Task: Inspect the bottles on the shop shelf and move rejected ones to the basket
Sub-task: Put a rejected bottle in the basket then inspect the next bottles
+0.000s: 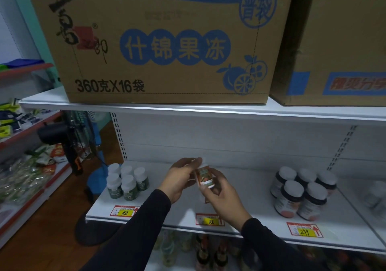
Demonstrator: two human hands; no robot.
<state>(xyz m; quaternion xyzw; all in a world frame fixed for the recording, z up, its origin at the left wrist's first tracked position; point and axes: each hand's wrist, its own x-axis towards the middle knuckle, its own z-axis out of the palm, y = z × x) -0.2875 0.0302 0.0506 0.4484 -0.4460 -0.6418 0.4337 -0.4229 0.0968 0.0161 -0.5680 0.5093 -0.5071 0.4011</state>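
Landmark: white shelf unit (240, 145) with a pale back panel and slotted uprights.
On top of it: a large cardboard carton (163, 41) printed in blue, and a second carton (338, 41) just to its right.
Left of it: a wooden floor (52, 239), a black standing fan (69, 141), and a red-edged rack (25, 166) of packaged goods.
Far left, above: pale wall (12, 30).
Light: dim, cool.
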